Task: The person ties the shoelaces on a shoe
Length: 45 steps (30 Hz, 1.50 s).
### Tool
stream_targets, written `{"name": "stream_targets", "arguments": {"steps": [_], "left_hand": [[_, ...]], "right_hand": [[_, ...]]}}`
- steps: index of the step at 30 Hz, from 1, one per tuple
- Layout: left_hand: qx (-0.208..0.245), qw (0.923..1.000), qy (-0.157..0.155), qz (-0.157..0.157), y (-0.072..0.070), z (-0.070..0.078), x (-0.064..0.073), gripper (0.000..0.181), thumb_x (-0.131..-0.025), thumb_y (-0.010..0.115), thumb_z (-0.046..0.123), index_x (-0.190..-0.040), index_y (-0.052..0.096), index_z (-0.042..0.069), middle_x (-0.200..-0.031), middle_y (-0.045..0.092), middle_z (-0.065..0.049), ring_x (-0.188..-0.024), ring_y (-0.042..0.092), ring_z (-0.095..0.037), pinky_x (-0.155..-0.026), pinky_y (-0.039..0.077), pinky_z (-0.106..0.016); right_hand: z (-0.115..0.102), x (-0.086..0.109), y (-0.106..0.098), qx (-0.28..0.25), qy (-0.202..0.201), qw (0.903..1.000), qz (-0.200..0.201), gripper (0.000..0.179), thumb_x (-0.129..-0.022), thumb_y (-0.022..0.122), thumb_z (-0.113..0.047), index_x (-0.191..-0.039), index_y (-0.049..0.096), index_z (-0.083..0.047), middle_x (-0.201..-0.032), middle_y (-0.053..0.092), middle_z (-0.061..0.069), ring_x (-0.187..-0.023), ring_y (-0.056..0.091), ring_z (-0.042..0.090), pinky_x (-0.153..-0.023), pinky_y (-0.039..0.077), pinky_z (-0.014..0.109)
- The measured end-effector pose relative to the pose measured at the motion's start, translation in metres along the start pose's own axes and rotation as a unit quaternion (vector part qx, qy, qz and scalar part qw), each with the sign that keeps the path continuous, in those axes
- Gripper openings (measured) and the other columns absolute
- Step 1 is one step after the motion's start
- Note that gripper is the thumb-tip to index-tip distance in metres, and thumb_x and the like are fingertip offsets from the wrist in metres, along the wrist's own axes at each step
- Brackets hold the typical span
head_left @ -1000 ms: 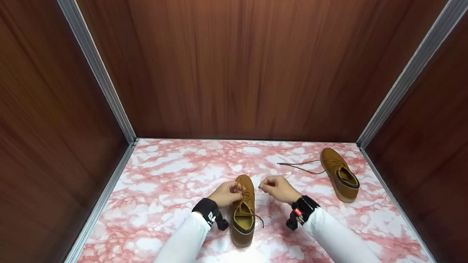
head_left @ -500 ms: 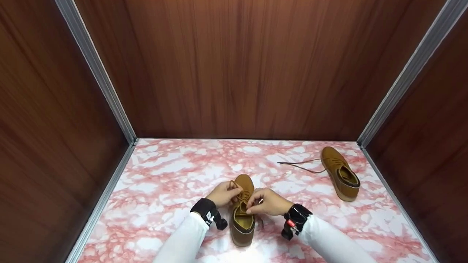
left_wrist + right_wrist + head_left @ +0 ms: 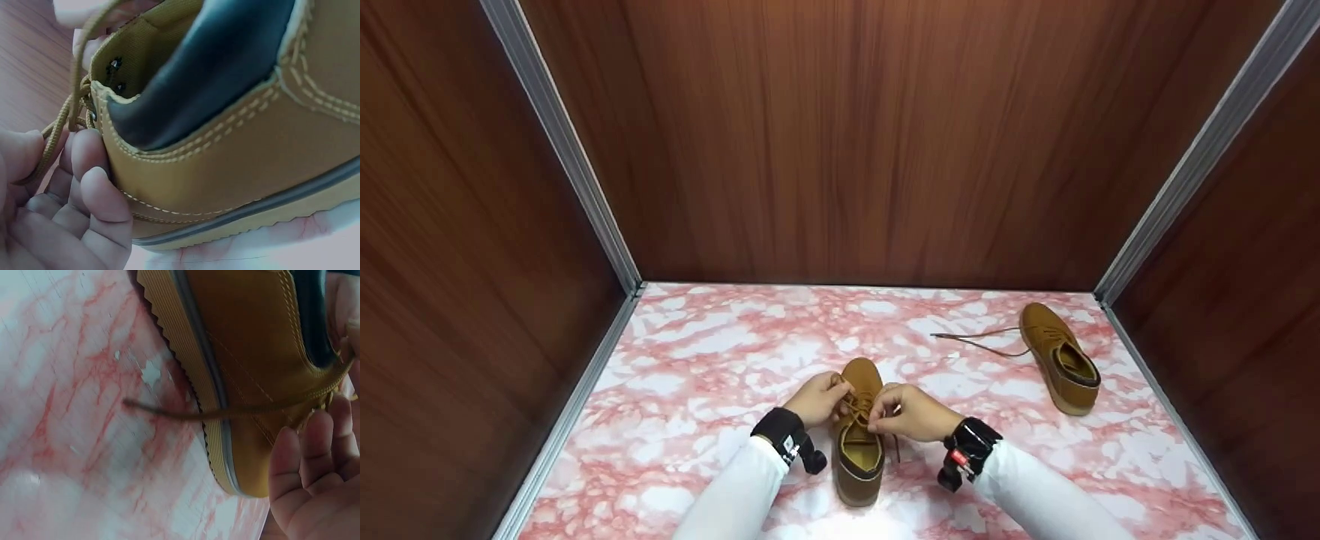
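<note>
Since a second ago, the right hand [image 3: 915, 414] has come across to the shoe [image 3: 197, 183] and now pinches its lace [image 3: 242, 410] between thumb and forefinger; one loose end trails out beyond that hand. The left hand [image 3: 816, 399] grips a loop of the same lace, fingers against the shoe's side. Both hands are apart, one at each side of the laces. The shoe sits upright between them, toe pointing away from the person. Well beyond the right hand lies the other shoe [image 3: 1054, 367] on the table [image 3: 720, 337].
</note>
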State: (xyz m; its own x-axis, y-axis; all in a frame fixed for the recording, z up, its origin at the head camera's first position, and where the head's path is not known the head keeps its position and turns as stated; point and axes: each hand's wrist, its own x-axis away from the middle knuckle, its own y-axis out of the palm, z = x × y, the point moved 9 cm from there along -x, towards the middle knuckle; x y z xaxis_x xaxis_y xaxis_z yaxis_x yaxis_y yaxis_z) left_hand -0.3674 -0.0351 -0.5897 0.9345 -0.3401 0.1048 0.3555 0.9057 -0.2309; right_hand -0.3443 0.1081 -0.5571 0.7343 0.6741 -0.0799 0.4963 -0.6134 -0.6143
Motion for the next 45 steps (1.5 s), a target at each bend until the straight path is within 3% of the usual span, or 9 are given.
{"name": "stream_targets", "arguments": {"steps": [6, 12, 20, 30, 38, 45], "left_hand": [[0.002, 1.0, 0.005, 0.002, 0.0, -0.001, -0.001, 0.021, -0.11, 0.047, 0.011, -0.104, 0.061, -0.003, -0.076, 0.062, -0.001, -0.065, 0.057, -0.01, -0.059, 0.05, -0.022], [-0.029, 0.9995, 0.011, 0.006, -0.001, -0.001, -0.002, 0.021, -0.11, 0.048, 0.013, -0.104, 0.062, -0.001, -0.074, 0.062, -0.002, -0.059, 0.055, -0.011, -0.059, 0.051, -0.025], [-0.036, 0.9992, 0.015, 0.009, -0.001, 0.001, -0.001, 0.02, -0.11, 0.05, 0.014, -0.102, 0.062, 0.0, -0.075, 0.062, 0.0, -0.062, 0.056, -0.011, -0.061, 0.052, -0.026], [-0.042, 0.9986, 0.03, 0.007, -0.001, 0.001, 0.0, 0.021, -0.109, 0.053, 0.016, -0.102, 0.065, 0.0, -0.076, 0.064, 0.0, -0.063, 0.056, -0.01, -0.059, 0.05, -0.023], [-0.037, 0.9986, 0.038, 0.004, -0.001, 0.001, 0.001, 0.023, -0.108, 0.056, 0.018, -0.103, 0.068, -0.001, -0.078, 0.067, -0.002, -0.065, 0.057, -0.008, -0.06, 0.05, -0.023], [-0.029, 0.9987, 0.043, 0.002, -0.001, 0.001, 0.001, 0.024, -0.107, 0.058, 0.02, -0.1, 0.068, -0.001, -0.078, 0.064, -0.001, -0.067, 0.058, -0.009, -0.063, 0.05, -0.025]], "right_hand": [[0.008, 0.003, -0.009, -0.008, 0.048, 0.9988, 0.005, 0.007, -0.096, 0.073, -0.015, -0.09, 0.072, -0.011, -0.088, 0.073, 0.002, -0.081, 0.062, 0.003, -0.076, 0.051, 0.02], [0.014, 0.001, -0.015, -0.048, 0.071, 0.9957, 0.035, 0.009, -0.097, 0.07, -0.008, -0.097, 0.067, 0.0, -0.089, 0.071, 0.013, -0.079, 0.065, 0.009, -0.073, 0.053, 0.018], [0.019, -0.002, -0.02, -0.035, 0.072, 0.9941, 0.072, 0.015, -0.092, 0.079, -0.012, -0.09, 0.067, -0.003, -0.087, 0.071, 0.011, -0.073, 0.059, 0.003, -0.068, 0.048, 0.016], [0.02, -0.007, -0.019, 0.007, 0.079, 0.9902, 0.115, 0.016, -0.092, 0.079, -0.014, -0.087, 0.065, -0.007, -0.079, 0.067, 0.001, -0.068, 0.057, 0.0, -0.064, 0.048, 0.016], [0.02, -0.013, -0.012, 0.026, 0.087, 0.9903, 0.104, 0.019, -0.095, 0.076, -0.014, -0.108, 0.075, -0.001, -0.084, 0.073, 0.007, -0.071, 0.059, 0.003, -0.064, 0.05, 0.017], [0.019, -0.014, -0.011, 0.039, 0.084, 0.9901, 0.106, 0.008, -0.095, 0.075, -0.013, -0.091, 0.074, -0.007, -0.08, 0.072, 0.004, -0.069, 0.058, 0.001, -0.065, 0.051, 0.017]]}}
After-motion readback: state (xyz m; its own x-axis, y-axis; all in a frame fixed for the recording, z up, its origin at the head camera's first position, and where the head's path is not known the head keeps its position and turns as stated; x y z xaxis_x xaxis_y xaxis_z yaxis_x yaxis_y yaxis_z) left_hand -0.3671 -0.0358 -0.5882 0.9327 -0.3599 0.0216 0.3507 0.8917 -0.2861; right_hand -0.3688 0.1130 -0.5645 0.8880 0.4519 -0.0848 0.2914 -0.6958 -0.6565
